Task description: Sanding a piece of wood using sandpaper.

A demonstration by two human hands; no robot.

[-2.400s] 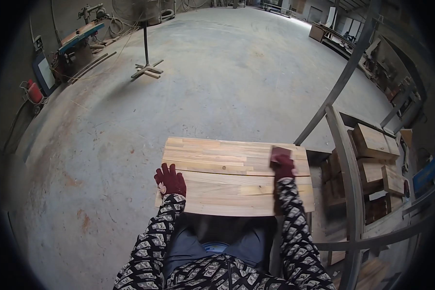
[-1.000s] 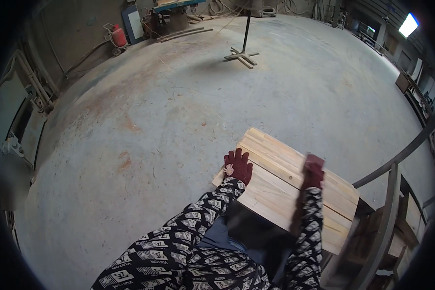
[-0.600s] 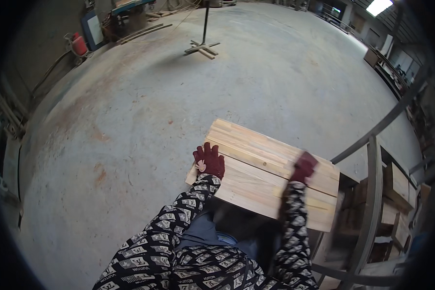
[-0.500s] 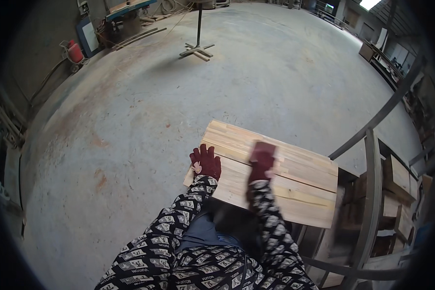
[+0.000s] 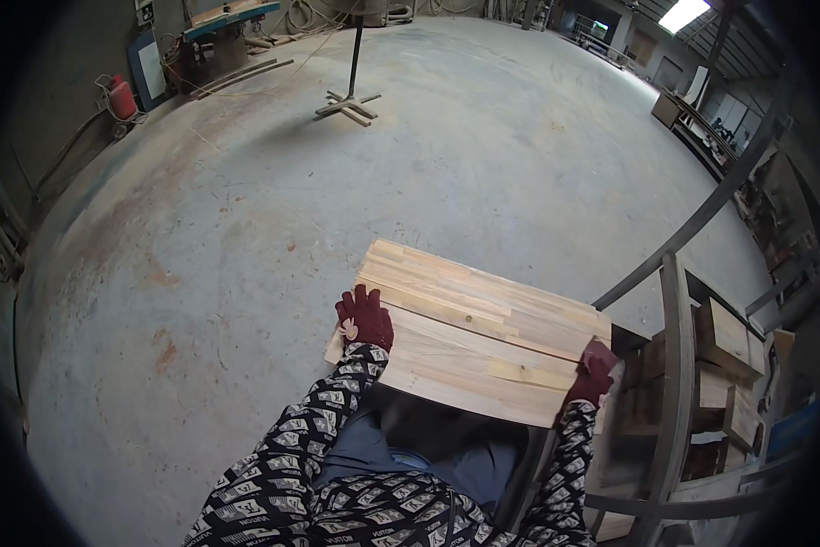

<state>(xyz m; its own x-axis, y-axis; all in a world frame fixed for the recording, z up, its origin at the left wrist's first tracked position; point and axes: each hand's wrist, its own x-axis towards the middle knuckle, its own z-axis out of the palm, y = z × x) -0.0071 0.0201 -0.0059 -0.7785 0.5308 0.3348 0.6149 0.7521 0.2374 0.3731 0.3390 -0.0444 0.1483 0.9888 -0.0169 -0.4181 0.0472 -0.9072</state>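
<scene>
Pale wooden boards (image 5: 456,360) lie side by side in front of my lap, with narrow dark seams between them. My left hand (image 5: 366,319), in a dark red knit glove with a pink ornament, rests flat on their left end, fingers stretched out. At the right end, my right hand (image 5: 594,381) wears a matching glove and is closed on a flat reddish-brown piece of sandpaper (image 5: 598,352). The sandpaper lies against the boards near their right edge. The undersides of the right fingers are hidden.
On the right stands a metal frame rack (image 5: 673,365) with stacked wooden blocks (image 5: 727,335). A post on a crossed base (image 5: 348,108) stands on the concrete floor (image 5: 200,273) ahead. Far left are a red cylinder on a cart (image 5: 121,98) and a workbench (image 5: 232,18).
My right hand has swept from the middle of the boards to their right end with the sandpaper. My left hand stays on the left end. The whole view has shifted slightly.
</scene>
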